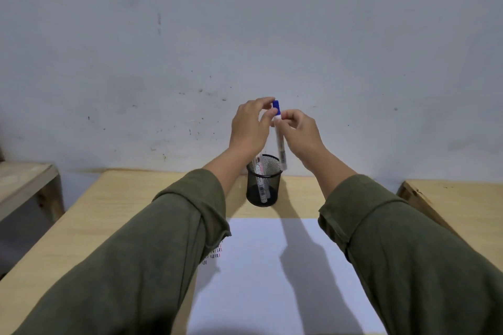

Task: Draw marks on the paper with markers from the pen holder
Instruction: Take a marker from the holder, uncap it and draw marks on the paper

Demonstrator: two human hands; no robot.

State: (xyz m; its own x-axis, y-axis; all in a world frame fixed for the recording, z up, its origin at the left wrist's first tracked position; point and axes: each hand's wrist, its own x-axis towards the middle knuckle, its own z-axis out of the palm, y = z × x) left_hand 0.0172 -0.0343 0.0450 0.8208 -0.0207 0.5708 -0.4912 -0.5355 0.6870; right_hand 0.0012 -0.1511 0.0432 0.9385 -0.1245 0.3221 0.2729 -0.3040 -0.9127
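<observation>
Pale grey wall [245,35], scuffed and speckled, backs a light wood-grain desk [122,198]. Right hand [302,136] pinches the white marker [280,144] barrel just under its blue cap [276,108], marker near upright, lifted clear above the pen holder [263,181]. Left hand [250,128] thumb and forefinger close on the cap; can't tell if the cap is seated or coming loose. Holder is black wire mesh, cylindrical, at 12 o'clock from the paper [272,266], standing near the desk's far edge; second marker [261,182] leans inside it, top hidden behind the left wrist. White sheet lies flat at 6 o'clock, bottom edge cut off by frame. Short dark and red marks [215,254] at its 9 o'clock edge, mostly hidden by the olive sleeve [136,266]. Arm shadows cross the sheet. More wooden furniture at 3 and 9 o'clock, cropped.
</observation>
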